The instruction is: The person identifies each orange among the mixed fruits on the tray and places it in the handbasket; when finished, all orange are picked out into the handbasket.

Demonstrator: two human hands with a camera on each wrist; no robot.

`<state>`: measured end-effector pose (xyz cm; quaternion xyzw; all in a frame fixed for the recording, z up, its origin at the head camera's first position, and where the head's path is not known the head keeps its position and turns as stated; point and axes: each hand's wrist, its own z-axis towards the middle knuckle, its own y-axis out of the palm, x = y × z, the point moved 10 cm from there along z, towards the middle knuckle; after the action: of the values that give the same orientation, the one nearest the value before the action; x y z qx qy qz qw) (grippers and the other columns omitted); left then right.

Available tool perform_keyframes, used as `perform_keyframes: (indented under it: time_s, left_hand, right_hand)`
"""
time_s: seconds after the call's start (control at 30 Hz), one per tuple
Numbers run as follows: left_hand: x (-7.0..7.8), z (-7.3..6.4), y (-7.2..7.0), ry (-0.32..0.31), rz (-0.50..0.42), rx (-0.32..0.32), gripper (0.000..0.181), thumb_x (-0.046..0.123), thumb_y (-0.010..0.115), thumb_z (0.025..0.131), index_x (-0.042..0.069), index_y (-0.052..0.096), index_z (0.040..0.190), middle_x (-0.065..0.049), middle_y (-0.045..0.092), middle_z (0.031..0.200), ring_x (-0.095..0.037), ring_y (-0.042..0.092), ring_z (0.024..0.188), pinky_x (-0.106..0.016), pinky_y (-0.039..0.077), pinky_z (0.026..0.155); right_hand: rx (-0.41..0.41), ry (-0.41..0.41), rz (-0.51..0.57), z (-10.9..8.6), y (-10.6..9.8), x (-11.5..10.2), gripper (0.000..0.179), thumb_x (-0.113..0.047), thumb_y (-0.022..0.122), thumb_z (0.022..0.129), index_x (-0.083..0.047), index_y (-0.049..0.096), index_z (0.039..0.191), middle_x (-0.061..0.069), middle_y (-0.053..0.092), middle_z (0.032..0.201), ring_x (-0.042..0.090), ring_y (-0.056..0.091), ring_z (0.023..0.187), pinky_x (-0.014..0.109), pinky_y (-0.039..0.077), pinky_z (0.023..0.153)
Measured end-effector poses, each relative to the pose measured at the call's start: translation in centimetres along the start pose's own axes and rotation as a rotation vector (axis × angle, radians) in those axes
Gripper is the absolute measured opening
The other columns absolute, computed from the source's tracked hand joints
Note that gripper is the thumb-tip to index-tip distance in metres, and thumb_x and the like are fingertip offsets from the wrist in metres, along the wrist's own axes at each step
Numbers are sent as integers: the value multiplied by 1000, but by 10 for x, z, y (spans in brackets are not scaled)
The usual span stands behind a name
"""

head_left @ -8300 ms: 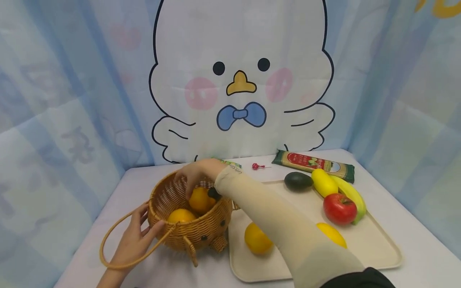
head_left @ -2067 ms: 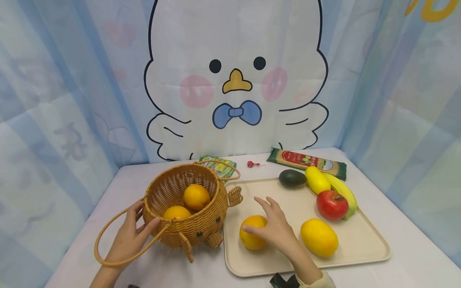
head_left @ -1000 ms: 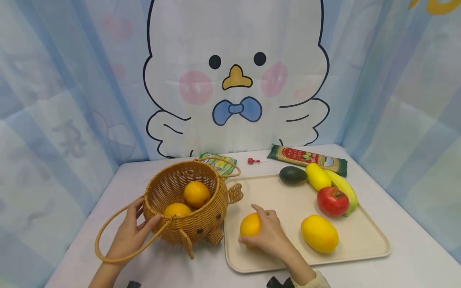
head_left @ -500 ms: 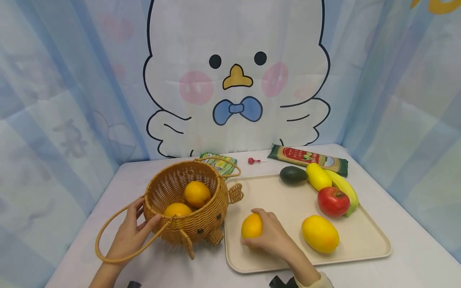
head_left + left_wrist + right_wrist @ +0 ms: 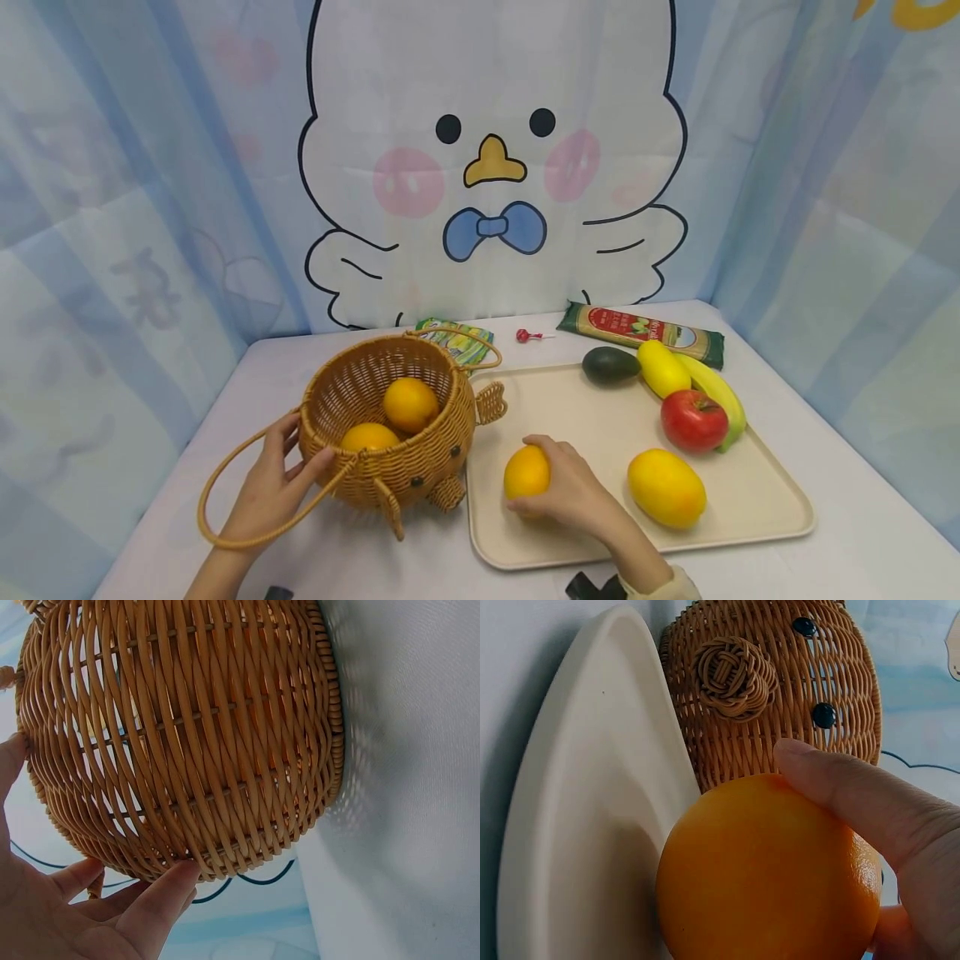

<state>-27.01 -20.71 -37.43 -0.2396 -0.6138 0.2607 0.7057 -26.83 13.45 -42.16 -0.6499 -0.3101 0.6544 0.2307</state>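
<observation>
My right hand point(image 5: 573, 490) grips an orange point(image 5: 527, 481) at the left part of the beige tray point(image 5: 592, 421), thumb on its near side and fingers behind. In the right wrist view the orange point(image 5: 769, 874) fills the lower middle, the thumb lying across its top. My left hand point(image 5: 268, 492) holds the wicker animal-shaped basket point(image 5: 442, 433) by its left side, thumb and fingers spread against the wall. Its fingers point(image 5: 161, 900) press the weave in the left wrist view. Two oranges, a rear one point(image 5: 410, 405) and a front one point(image 5: 369, 437), sit inside the basket.
On the tray are a yellow mango-like fruit point(image 5: 667, 489), a red apple point(image 5: 694, 421), a banana point(image 5: 716, 393), a yellow lemon-like fruit point(image 5: 663, 369) and a dark avocado point(image 5: 611, 365). Behind lie a noodle-like packet point(image 5: 645, 332), a lollipop point(image 5: 525, 336) and a green packet point(image 5: 465, 342).
My right hand has moved from inside the basket to the tray and taken hold of the orange there. During the last half second it barely moves. The left hand stays on the basket.
</observation>
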Motion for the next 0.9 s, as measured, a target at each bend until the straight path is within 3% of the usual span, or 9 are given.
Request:
perform_keyframes:
  time_s: [0.3,0.9]
  left_hand:
    - [0,0,0,-9,-7,-10,77,44,53,94,9,10,149,-23,17,155,-48,25,138,-52,45,102]
    - [1,1,0,-9,-4,-8,77,44,52,94,9,11,149,-23,17,155,-47,26,138,-51,45,102]
  right_hand:
    - [22,-51,-33,6,-18,-13,83,-39,87,59,-16,51,130,10,58,117,22,54,100,45,51,87]
    - [15,-134,32,25,-62,-60,82,-40,82,67,-19,43,137,9,53,128,26,52,106,42,56,85]
